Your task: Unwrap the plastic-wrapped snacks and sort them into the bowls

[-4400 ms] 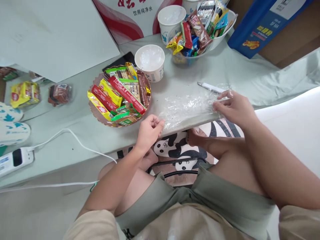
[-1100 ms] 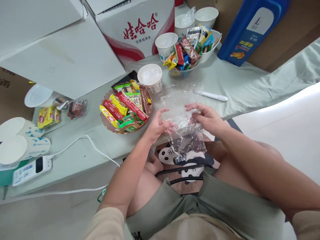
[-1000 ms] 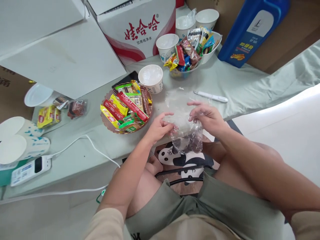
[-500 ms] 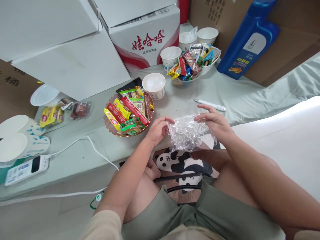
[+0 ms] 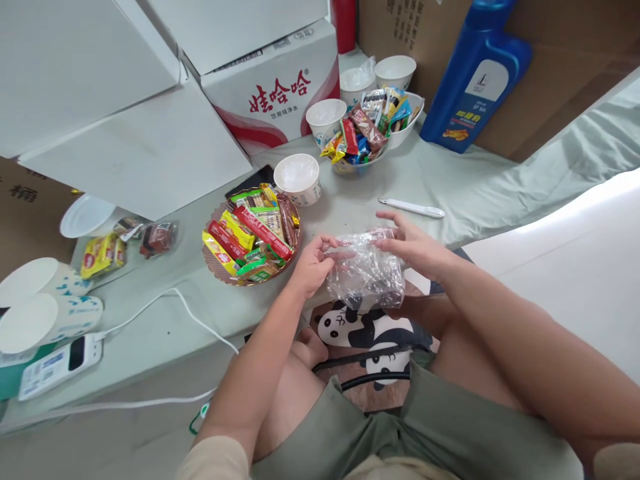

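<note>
A crinkled clear plastic bag (image 5: 367, 277) hangs between my hands, over the table's front edge and above my lap. My left hand (image 5: 315, 265) pinches its left upper corner. My right hand (image 5: 413, 245) is at the bag's upper right side, thumb and fingers closed on the film with the index finger stretched out. Left of my left hand, a round brown tray (image 5: 215, 272) holds packaged snack bars and sweets. Beyond my right hand lies a white utility knife (image 5: 413, 207).
A paper bowl (image 5: 299, 181) stands behind the tray, with more bowls and a pile of wrapped snacks (image 5: 363, 133) farther back. White cartons (image 5: 277, 93) and a blue bottle (image 5: 475, 80) line the rear. A power strip (image 5: 60, 367) with a white cable lies at left.
The view has shifted slightly. The bag looks more spread out and hangs more openly between my hands, which stay at its upper corners.
</note>
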`<state>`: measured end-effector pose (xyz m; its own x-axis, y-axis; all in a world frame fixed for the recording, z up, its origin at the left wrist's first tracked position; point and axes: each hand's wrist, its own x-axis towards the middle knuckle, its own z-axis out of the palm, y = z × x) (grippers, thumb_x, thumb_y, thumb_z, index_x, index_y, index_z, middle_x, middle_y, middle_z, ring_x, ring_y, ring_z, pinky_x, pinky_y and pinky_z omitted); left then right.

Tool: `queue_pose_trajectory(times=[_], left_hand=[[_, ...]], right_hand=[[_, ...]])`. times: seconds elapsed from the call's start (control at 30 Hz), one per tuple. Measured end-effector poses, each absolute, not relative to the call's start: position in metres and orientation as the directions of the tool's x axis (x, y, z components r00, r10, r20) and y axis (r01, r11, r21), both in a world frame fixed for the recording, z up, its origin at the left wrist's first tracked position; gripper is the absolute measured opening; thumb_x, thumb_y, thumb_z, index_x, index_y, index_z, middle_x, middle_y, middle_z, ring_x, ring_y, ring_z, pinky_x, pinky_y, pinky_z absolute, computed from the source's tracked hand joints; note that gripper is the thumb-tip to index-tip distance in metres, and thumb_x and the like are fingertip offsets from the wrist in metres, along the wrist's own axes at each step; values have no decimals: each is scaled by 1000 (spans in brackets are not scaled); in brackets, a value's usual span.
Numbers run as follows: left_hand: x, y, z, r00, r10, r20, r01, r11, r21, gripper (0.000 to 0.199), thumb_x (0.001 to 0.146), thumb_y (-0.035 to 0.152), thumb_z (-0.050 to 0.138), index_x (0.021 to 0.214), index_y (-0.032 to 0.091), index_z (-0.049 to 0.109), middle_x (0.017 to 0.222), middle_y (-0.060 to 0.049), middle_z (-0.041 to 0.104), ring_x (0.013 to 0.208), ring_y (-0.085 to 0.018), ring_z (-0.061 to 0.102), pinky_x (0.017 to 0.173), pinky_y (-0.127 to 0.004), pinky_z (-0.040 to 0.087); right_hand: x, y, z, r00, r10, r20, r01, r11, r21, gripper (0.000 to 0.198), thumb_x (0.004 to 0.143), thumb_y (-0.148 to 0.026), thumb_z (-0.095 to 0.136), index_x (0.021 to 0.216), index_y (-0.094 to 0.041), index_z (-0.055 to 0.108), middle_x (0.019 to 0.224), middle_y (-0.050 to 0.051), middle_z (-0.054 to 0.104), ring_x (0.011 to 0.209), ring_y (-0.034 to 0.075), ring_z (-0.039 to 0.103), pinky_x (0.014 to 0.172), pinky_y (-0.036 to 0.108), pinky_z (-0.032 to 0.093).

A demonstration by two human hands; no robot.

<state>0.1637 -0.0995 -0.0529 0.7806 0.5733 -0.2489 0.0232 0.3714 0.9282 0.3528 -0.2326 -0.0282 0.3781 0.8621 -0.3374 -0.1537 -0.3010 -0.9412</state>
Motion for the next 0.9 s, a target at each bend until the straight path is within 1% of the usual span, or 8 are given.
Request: queue_pose_trajectory(times=[0.13, 0.27, 0.43, 0.6, 0.67, 0.77, 0.8, 0.9], left_hand=[[161, -101, -44, 775, 571, -270, 52, 367, 929, 48, 71, 22, 74, 112, 26, 50, 115, -4, 68, 89, -18, 75, 65, -23, 57], [165, -106, -42, 787, 521, -332, 130, 386, 913, 87, 68, 20, 80, 140, 33, 32, 108, -4, 73, 84, -15, 74, 74, -27, 57], [171, -104, -51, 676, 691, -254, 121, 236, 964, 42, 73, 11, 62, 109, 25, 47, 86, 1, 76, 64, -8, 63, 64, -21, 47], [169, -100, -51, 752, 629, -199, 157, 123, 980, 23, 74, 14, 58, 92, 23, 47, 85, -1, 78, 63, -9, 58, 60, -21, 42], [169, -101, -48, 795, 577, -185, 161, 94, 983, 26, 76, 17, 61, 98, 23, 49, 87, -1, 78, 59, -8, 56, 58, -21, 41], [170, -103, -44, 796, 590, -135, 87, 109, 990, 38, 78, 24, 70, 108, 24, 48, 96, -3, 77, 68, -9, 63, 65, -22, 46], [170, -104, -43, 782, 612, -122, 45, 139, 989, 46, 76, 27, 75, 113, 25, 47, 100, -3, 76, 76, -11, 66, 71, -23, 49], [171, -106, -42, 751, 637, -175, -26, 293, 956, 82, 65, 30, 87, 131, 30, 38, 112, -5, 73, 99, -17, 71, 86, -27, 53]], right_hand=[[350, -234, -24, 345, 859, -379, -38, -391, -920, 43, 74, -21, 69, 116, -25, 59, 73, -2, 62, 64, 16, 58, 58, 30, 46], [350, -233, -23, 435, 847, -307, -5, -339, -941, 44, 74, -16, 65, 116, -25, 58, 84, 1, 69, 67, 16, 60, 61, 32, 48], [361, -241, -27, 416, 869, -270, 113, -343, -932, 54, 71, -14, 64, 124, -25, 56, 102, 6, 72, 84, 22, 68, 83, 43, 56], [366, -246, -18, 454, 891, 12, 383, -183, -906, 55, 74, -24, 67, 129, -25, 60, 140, 9, 62, 130, 31, 56, 114, 52, 40], [361, -241, -14, 363, 932, -28, 429, -193, -882, 52, 74, -31, 72, 124, -24, 63, 129, 9, 68, 120, 31, 61, 107, 50, 46], [353, -230, -12, 244, 944, -222, 510, -320, -798, 16, 73, -26, 70, 89, -23, 69, 85, 5, 72, 80, 23, 65, 79, 40, 52], [352, -228, -12, 252, 936, -244, 510, -343, -789, 4, 75, -24, 67, 79, -23, 67, 74, 3, 68, 70, 19, 62, 72, 36, 50], [351, -226, -13, 343, 913, -219, 361, -344, -867, 5, 80, -25, 61, 75, -23, 60, 66, 0, 63, 60, 15, 55, 60, 31, 43]])
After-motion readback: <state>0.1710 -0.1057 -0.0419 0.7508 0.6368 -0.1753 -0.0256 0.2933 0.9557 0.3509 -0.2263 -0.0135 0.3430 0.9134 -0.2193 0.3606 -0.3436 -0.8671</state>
